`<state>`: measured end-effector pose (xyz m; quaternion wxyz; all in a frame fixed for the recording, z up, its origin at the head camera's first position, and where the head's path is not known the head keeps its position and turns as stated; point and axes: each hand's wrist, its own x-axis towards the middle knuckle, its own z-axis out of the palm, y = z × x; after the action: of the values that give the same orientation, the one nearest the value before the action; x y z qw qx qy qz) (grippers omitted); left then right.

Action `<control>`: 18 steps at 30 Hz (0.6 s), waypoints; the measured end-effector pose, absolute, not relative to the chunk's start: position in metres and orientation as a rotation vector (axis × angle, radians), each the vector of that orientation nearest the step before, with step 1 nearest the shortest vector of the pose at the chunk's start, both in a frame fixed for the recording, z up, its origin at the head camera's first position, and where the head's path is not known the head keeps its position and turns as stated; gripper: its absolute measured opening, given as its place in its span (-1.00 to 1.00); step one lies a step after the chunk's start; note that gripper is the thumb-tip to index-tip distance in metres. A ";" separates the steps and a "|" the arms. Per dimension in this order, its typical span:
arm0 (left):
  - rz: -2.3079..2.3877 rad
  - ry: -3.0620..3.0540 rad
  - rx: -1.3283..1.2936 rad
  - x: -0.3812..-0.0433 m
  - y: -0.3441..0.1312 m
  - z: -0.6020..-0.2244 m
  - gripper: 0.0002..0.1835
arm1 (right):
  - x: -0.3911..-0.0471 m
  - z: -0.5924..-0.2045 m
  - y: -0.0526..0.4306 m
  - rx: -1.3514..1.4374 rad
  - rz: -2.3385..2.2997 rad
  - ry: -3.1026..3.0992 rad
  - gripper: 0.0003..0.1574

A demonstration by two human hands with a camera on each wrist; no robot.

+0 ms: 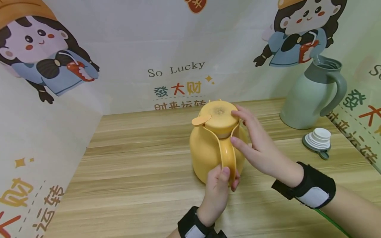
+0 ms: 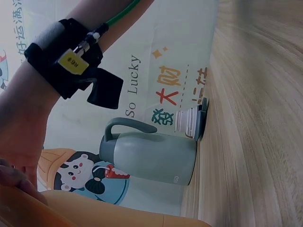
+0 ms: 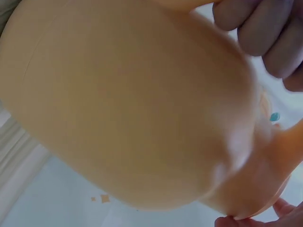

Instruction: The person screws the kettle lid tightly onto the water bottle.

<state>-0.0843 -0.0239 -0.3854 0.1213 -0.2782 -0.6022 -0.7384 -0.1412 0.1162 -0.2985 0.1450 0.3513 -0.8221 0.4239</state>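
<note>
A yellow vacuum jug stands on the wooden table, its handle towards me. My left hand grips the lower part of that handle, thumb lying along it. On top sits a round yellow lid with a small tab pointing left. My right hand touches the lid's right edge with extended fingers, its thumb at the top of the handle. In the right wrist view, the jug's body fills most of the picture, with right fingertips at the lid.
A grey-green vacuum jug with an open top stands at the back right. Before it lies its stopper, white ridged part upward. Printed cloth walls the table at the back and sides.
</note>
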 end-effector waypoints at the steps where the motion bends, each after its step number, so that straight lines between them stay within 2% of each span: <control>1: -2.156 -1.760 -0.811 -0.084 -0.024 -0.386 -0.52 | -0.138 -0.299 0.115 1.003 1.217 -2.372 -0.34; 12: -2.098 -1.752 -0.861 -0.079 -0.025 -0.365 -0.49 | -0.107 -0.306 0.108 0.971 1.091 -2.351 -0.34; 18: -2.049 -1.772 -0.847 -0.084 -0.024 -0.377 -0.46 | -0.096 -0.307 0.104 1.013 1.033 -2.348 -0.35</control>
<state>-0.0835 -0.0241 -0.3766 0.1510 -0.2950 -0.6170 -0.7138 -0.0957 0.1043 -0.3072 0.1908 0.3606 -0.8357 0.3677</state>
